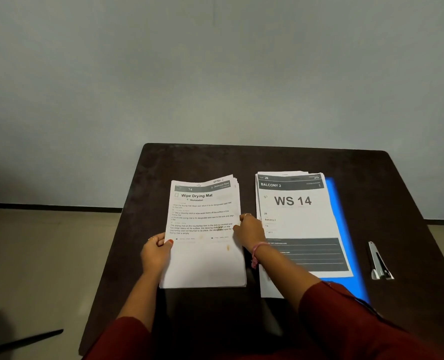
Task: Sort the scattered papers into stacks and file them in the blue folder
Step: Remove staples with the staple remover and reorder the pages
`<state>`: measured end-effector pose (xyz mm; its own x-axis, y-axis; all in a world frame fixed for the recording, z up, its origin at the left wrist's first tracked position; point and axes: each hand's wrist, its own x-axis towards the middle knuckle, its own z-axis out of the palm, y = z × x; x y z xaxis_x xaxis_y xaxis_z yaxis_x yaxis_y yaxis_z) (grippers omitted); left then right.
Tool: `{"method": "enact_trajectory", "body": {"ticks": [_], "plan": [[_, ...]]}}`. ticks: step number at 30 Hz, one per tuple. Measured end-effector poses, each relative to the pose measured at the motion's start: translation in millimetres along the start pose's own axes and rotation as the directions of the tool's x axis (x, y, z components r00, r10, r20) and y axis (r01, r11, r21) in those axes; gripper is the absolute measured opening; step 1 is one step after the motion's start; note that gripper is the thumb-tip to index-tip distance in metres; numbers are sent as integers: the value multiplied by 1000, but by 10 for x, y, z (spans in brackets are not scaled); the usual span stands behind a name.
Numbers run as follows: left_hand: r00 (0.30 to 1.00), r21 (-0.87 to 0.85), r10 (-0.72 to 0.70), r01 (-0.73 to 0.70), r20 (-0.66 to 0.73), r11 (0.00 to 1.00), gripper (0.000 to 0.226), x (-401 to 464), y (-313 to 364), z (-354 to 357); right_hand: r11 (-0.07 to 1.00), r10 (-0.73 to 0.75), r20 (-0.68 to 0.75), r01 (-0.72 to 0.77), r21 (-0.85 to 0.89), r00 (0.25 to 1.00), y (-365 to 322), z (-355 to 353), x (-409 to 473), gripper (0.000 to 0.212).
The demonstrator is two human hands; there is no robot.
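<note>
A stack of printed sheets headed "Wipe Drying Mat" (pixel 205 255) is held a little above the dark table, tilted up toward me. My left hand (pixel 155 253) grips its left edge, thumb on top. My right hand (pixel 249 231) grips its right edge. To the right lies a second stack headed "WS 14" (pixel 298 216). It rests on the blue folder (pixel 345 229), which shows along that stack's right side and lower right corner.
A silver stapler (pixel 379 263) lies near the right edge of the dark brown table (pixel 241 159). The table's far edge sits close to a pale wall. Beige floor shows on the left, with a dark bar at lower left (pixel 21 342).
</note>
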<state>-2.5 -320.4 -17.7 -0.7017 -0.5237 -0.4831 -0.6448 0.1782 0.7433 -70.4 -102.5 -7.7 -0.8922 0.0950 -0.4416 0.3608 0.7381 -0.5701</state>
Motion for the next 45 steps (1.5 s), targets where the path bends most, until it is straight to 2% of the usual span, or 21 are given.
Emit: {"method": "enact_trajectory", "body": {"ticks": [6, 10, 13, 16, 21, 24, 29, 34, 37, 39, 42, 45], "plan": [[998, 116, 56, -54, -15, 992, 31, 11, -26, 28, 995, -21, 28, 24, -99, 999, 53, -16, 14, 14], [996, 256, 80, -68, -39, 964, 47, -7, -20, 61, 992, -53, 24, 55, -111, 998, 62, -79, 9, 14], [984, 251, 131, -99, -117, 963, 55, -59, 63, 88, 992, -86, -22, 84, -89, 996, 71, -241, -5, 11], [962, 198, 231, -200, -145, 960, 51, -89, 203, 164, 995, -102, -101, 100, -24, 990, 150, -471, -2, 28], [915, 113, 395, -385, -87, 916, 42, -230, 478, 404, 993, -64, -242, 85, 76, 968, 449, -881, 16, 28], [901, 52, 433, -431, -42, 901, 38, -400, 648, 597, 990, -17, -317, 61, 128, 948, 720, -1108, 27, 25], [904, 5, 421, -423, 66, 906, 37, -656, 801, 995, 971, 105, -391, -9, 238, 914, 1184, -1404, 37, 26], [914, 76, 342, -366, 217, 928, 37, -863, 864, 1373, 952, 156, -375, -37, 305, 914, 1553, -1582, 130, 36], [892, 151, 303, -368, 336, 917, 44, -897, 828, 1565, 939, 183, -332, -64, 338, 925, 1691, -1634, 204, 45], [860, 255, 306, -429, 408, 867, 56, -903, 775, 1695, 923, 198, -292, -78, 376, 936, 1755, -1674, 270, 48], [834, 524, 269, -520, 482, 674, 84, -943, 721, 1830, 900, 198, -242, -79, 429, 950, 1791, -1742, 354, 51], [812, 631, 269, -575, 518, 521, 94, -924, 667, 1911, 881, 200, -192, -90, 465, 961, 1778, -1810, 433, 52]]}}
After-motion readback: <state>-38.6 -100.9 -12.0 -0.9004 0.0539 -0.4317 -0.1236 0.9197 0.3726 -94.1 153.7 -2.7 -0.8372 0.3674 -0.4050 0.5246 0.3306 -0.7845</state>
